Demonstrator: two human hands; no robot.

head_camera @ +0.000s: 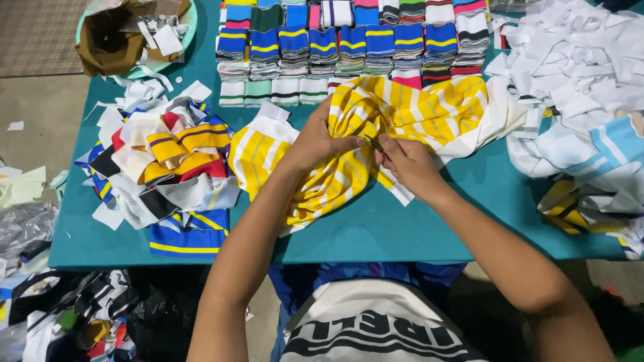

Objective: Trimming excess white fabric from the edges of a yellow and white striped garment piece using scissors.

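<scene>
Teal table (416, 234) under my view: my left hand (320, 142) presses closed on the yellow-and-white striped fabric (376, 124), bunching it at table centre. My right hand (410, 164), just beside, pinches a small dark tool (373, 143), its tip touching the same cloth between both hands.

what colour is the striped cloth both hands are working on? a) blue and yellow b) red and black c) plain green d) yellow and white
d: the left hand and right hand both rest on the cloth, which shows yellow and white stripes spread over the teal table.
</scene>
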